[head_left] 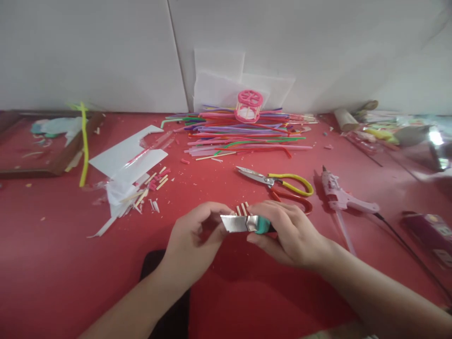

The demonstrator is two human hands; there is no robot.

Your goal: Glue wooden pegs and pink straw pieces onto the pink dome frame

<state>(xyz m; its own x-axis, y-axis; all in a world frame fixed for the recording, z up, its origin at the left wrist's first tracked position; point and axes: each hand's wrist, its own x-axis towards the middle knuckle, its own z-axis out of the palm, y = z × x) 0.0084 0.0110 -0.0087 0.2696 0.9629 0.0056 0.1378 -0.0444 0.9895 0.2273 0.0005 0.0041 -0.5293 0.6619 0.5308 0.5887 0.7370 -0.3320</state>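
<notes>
My right hand (286, 230) is closed around a utility knife (237, 223) with a green and black handle; its wide metal blade points left. My left hand (197, 230) has its thumb and fingers drawn together at the blade's tip, and what they hold is hidden. A few short wooden sticks (242, 209) show just behind the blade, between both hands; I cannot tell whether they are held. Behind my right hand lie scissors (270, 181) with yellow and red handles, their blades pointing left.
A pink glue gun (341, 193) with its cord lies right. Coloured pipe cleaners (243, 134) are piled at the back, a pink round-ended stick frame (249, 106) on them. Left are cut white card (120, 160), scraps, a yellow strip (84, 146) and a brown tray (56, 167). A dark object (173, 306) lies under my left forearm.
</notes>
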